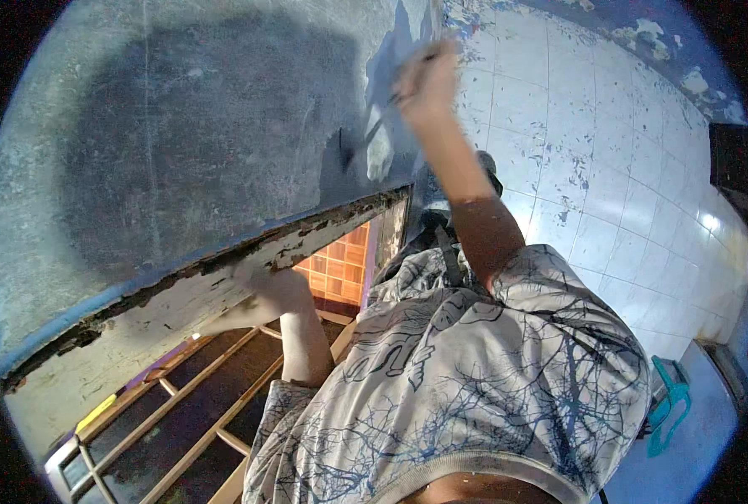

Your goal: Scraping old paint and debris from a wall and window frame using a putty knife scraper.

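Note:
My right hand (428, 80), smeared by motion, is raised before the wall and closed around a thin scraper (375, 133). The tool slants down to the left, with its dark end at the blue-grey wall (223, 118). Beside it a pale patch (380, 155) shows where the paint is off. My left hand (277, 290) is lower down, at the worn wooden door frame (155, 315), whose white paint is peeling. Its fingers are blurred but look stretched out along the frame, with nothing seen in them.
White floor tiles (592, 168) at right are strewn with paint flakes. Wooden bars in a grid (193, 395) stand at lower left, below the frame. Orange tiles (338, 265) show through the opening. A teal plastic thing (672, 403) is at far right.

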`<move>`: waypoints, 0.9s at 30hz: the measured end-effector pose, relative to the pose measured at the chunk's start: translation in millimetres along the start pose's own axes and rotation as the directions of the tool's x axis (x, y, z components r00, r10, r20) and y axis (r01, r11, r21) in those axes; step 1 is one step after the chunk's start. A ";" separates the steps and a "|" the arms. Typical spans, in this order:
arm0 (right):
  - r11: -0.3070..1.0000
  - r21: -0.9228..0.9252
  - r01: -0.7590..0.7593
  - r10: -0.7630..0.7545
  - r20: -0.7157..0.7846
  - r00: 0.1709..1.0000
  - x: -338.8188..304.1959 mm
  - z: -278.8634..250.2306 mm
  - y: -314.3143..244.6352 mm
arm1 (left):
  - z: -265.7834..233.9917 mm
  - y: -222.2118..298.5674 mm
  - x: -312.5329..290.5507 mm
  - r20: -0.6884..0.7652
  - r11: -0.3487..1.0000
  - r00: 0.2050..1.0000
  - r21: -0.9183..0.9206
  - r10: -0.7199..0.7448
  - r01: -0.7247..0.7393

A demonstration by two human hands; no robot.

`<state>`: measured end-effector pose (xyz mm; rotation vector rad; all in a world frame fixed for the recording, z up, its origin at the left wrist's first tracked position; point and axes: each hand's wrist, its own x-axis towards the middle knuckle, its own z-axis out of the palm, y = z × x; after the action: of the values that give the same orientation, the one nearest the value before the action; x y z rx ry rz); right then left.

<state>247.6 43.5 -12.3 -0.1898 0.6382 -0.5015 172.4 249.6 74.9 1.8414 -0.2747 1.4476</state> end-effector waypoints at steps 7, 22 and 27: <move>0.996 0.094 0.004 -0.016 0.126 0.992 20.6 -23.6 -44.7 | -152.5 -49.6 -16.6 0.728 0.926 0.627 -0.029 0.277 -0.376; 0.969 0.201 0.141 -0.167 0.122 0.978 33.6 -35.0 -46.3 | -19.0 28.9 49.0 0.755 0.556 -0.233 -0.621 0.612 -0.553; 0.926 0.364 0.098 -0.196 0.243 0.950 51.0 -48.3 -95.9 | -25.2 25.2 68.9 0.676 0.443 -0.097 -0.576 0.730 -0.687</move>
<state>215.9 -65.9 -46.4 0.0298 0.2543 -0.7122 161.9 268.4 149.5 2.3744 -2.2025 0.6812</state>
